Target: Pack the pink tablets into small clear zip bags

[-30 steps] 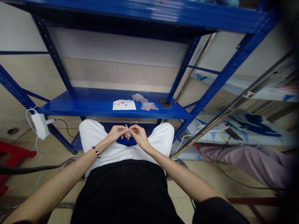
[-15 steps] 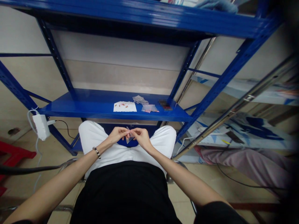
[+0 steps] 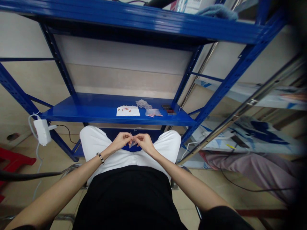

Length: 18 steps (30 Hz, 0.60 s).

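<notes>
My left hand (image 3: 122, 140) and my right hand (image 3: 143, 142) meet over my lap, fingertips pinched on a small clear plastic bag (image 3: 132, 143) held between them. I sit in white trousers facing a blue metal shelf (image 3: 91, 111). On that shelf lie a white sheet of paper (image 3: 128, 111) with small reddish pieces on it, a clear bag holding reddish pieces (image 3: 153, 112), and a crumpled pile of clear bags (image 3: 143, 103) behind them.
A white power adapter (image 3: 42, 131) with cables hangs on the rack's left leg. A red stool (image 3: 14, 159) stands at far left. Another person's leg in mauve trousers (image 3: 251, 169) lies at right beside silver rails (image 3: 242, 107). A dark small object (image 3: 169, 110) sits near the shelf's right post.
Both hands have drawn slightly closer together and lower over my lap, still pinching the small bag. The view has tilted a little.
</notes>
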Motion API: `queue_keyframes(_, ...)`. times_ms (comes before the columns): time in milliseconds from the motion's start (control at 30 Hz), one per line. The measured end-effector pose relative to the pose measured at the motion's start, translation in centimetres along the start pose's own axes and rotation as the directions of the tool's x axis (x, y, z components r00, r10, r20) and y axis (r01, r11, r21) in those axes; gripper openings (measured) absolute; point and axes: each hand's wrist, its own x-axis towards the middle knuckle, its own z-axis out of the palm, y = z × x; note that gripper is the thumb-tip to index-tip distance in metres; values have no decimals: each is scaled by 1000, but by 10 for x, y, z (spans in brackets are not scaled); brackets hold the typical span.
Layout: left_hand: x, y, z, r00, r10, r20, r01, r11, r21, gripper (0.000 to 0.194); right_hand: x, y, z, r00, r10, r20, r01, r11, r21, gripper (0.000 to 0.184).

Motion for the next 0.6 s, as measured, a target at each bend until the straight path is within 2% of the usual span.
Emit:
queue_keyframes(133, -7, 4, 3, 999, 43, 23, -44, 998, 44, 26, -3, 1, 3, 1000, -2, -12, 2, 1000, -5, 27)
queue_keyframes(333, -4, -1, 6, 992, 126, 17, -127, 961, 245, 19, 0, 1, -2, 996, -93, 8, 92, 960, -266, 15)
queue_keyframes(500, -1, 0, 9, 989, 138, -56, -104, 910, 402, 13, 4, -6, -3, 998, -69, 15, 69, 914, -400, 13)
queue_keyframes(600, -5, 5, 9, 982, 145, -124, -66, 868, 493, 11, 3, -14, -4, 997, -79, -18, 59, 861, -504, 11)
